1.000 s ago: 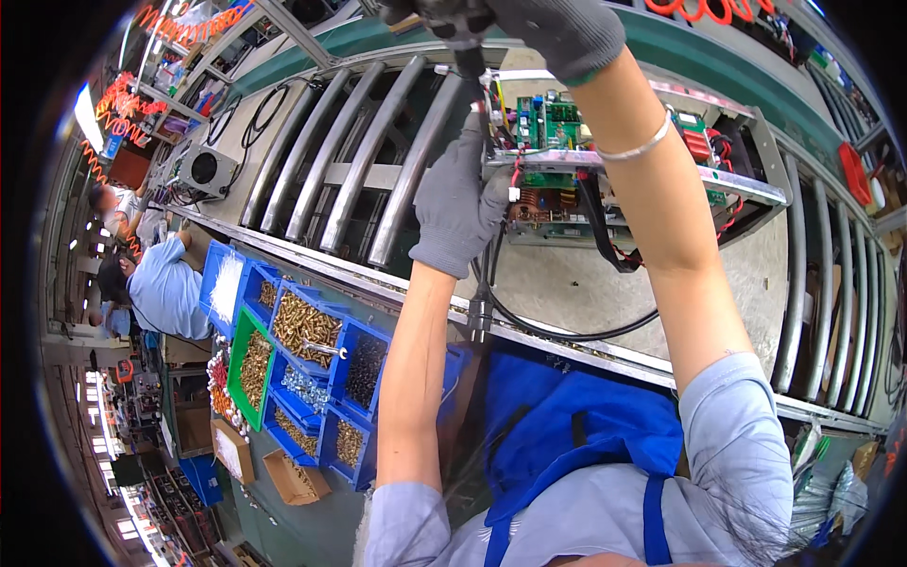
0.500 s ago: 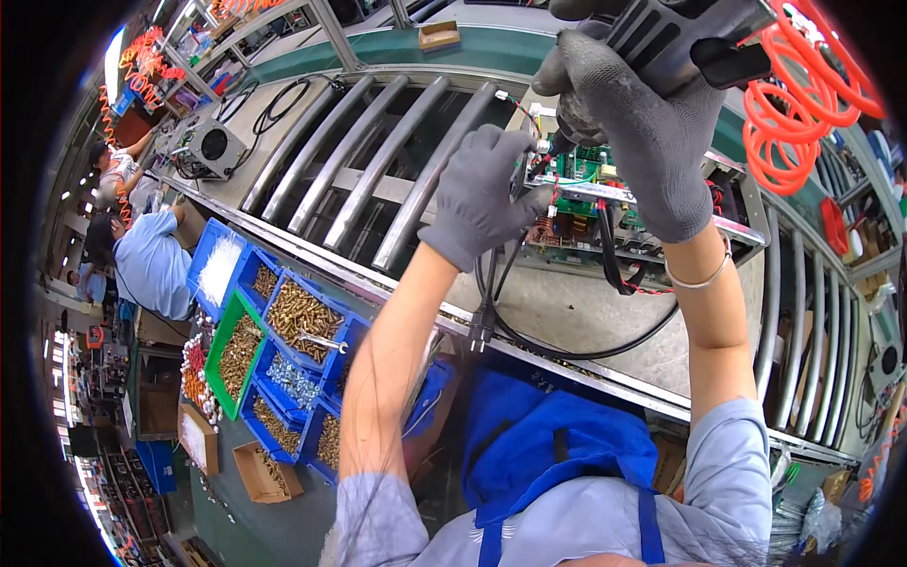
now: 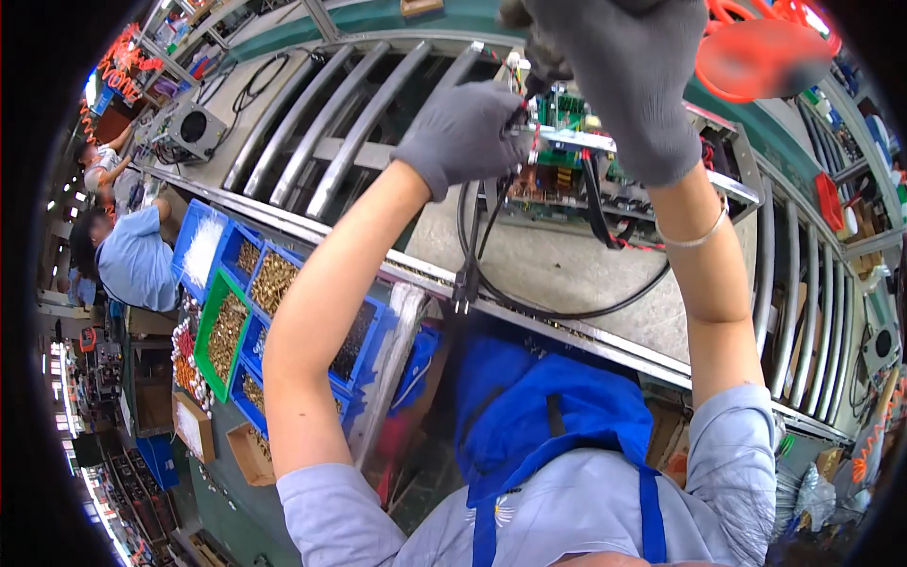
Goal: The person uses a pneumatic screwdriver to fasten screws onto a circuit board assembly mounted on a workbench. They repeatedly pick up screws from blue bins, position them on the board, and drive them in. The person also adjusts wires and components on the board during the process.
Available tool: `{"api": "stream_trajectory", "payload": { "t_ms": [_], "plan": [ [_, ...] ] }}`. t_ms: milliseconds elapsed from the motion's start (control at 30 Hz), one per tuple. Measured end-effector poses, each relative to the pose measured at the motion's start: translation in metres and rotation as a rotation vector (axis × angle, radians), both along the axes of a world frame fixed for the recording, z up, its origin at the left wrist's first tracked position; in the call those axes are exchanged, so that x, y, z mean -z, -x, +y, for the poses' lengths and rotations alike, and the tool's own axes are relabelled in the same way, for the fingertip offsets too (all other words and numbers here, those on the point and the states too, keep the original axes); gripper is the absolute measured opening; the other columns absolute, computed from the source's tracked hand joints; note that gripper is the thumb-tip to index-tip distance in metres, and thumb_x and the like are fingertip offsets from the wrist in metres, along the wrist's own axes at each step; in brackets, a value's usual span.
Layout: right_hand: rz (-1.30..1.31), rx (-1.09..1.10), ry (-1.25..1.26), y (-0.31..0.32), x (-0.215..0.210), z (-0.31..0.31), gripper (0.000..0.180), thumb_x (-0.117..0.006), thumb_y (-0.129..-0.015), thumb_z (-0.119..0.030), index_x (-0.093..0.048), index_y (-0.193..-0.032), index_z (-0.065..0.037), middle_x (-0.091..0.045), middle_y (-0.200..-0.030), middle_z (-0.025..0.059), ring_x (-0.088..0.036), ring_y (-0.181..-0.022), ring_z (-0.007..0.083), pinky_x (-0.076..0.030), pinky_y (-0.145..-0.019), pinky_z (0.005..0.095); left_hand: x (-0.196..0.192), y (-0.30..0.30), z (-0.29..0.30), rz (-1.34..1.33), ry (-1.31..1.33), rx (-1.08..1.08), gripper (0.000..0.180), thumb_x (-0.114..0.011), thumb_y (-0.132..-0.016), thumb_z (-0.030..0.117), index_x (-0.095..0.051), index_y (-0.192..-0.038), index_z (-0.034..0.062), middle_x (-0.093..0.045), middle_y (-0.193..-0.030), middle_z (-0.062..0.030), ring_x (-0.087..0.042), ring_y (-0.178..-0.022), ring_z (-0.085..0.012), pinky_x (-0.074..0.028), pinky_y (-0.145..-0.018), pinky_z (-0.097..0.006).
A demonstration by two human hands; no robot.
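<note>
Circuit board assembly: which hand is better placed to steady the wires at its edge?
Left. The left hand already pinches at the near edge of the circuit board assembly, beside the black cable. The right hand is raised above it, closed around a dark tool.

At nine o'clock we see blue bins (image 3: 202,248) and a green bin (image 3: 223,326) of small metal parts, side by side along the conveyor rail (image 3: 312,227). Farther toward nine a co-worker (image 3: 132,260) in a blue shirt bends over. At ten sits a grey fan unit (image 3: 194,132). At seven lie cardboard boxes (image 3: 250,454). At one hangs an orange coiled hose (image 3: 756,47).
</note>
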State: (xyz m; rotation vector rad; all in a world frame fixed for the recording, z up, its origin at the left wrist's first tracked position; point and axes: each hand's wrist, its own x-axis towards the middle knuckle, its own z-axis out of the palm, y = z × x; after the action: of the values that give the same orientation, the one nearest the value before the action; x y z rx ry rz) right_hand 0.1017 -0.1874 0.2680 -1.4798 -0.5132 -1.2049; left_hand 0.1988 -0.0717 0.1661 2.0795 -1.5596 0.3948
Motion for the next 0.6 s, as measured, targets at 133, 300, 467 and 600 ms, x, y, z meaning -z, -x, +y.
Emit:
{"api": "stream_trajectory", "payload": {
  "t_ms": [133,300,467,600],
  "plan": [
    [0.079,-0.14,-0.1,-0.003,-0.006,0.0,0.036,-0.065,-0.081,0.0,-0.056,-0.116,0.007,-0.063,-0.078,0.0012,-0.059,-0.064,0.0065,-0.048,-0.057,0.021,0.003,0.008,0.0,0.092,-0.053,-0.087,0.03,-0.071,-0.081,0.036,-0.067,-0.084,0.0057,-0.065,-0.084,-0.0165,-0.064,-0.081,-0.035,-0.051,-0.072,-0.043],
    [0.126,-0.074,-0.146,-0.011,-0.01,-0.005,0.038,-0.065,-0.082,-0.002,-0.055,-0.117,0.007,-0.062,-0.077,0.0011,-0.059,-0.062,0.0071,-0.047,-0.057,0.0205,0.003,0.011,0.001,0.144,-0.038,-0.137,0.033,-0.074,-0.079,0.039,-0.069,-0.088,0.0071,-0.065,-0.085,-0.0146,-0.065,-0.083,-0.0334,-0.051,-0.074,-0.041],
    [0.182,-0.08,-0.153,-0.01,-0.012,-0.008,0.039,-0.065,-0.081,-0.004,-0.055,-0.118,0.006,-0.062,-0.078,0.0015,-0.058,-0.062,0.0071,-0.048,-0.057,0.0209,0.003,0.01,-0.002,0.15,-0.048,-0.152,0.036,-0.075,-0.078,0.041,-0.07,-0.089,0.0071,-0.066,-0.086,-0.015,-0.065,-0.083,-0.0339,-0.051,-0.074,-0.042],
    [0.138,-0.031,-0.141,-0.007,-0.012,-0.001,0.036,-0.064,-0.081,-0.002,-0.056,-0.115,0.005,-0.062,-0.078,0.0018,-0.058,-0.061,0.0076,-0.048,-0.056,0.0215,0.004,0.012,-0.002,0.193,-0.061,-0.144,0.036,-0.076,-0.078,0.041,-0.07,-0.088,0.0073,-0.066,-0.086,-0.0152,-0.065,-0.083,-0.0346,-0.05,-0.074,-0.043]
  ]
}}
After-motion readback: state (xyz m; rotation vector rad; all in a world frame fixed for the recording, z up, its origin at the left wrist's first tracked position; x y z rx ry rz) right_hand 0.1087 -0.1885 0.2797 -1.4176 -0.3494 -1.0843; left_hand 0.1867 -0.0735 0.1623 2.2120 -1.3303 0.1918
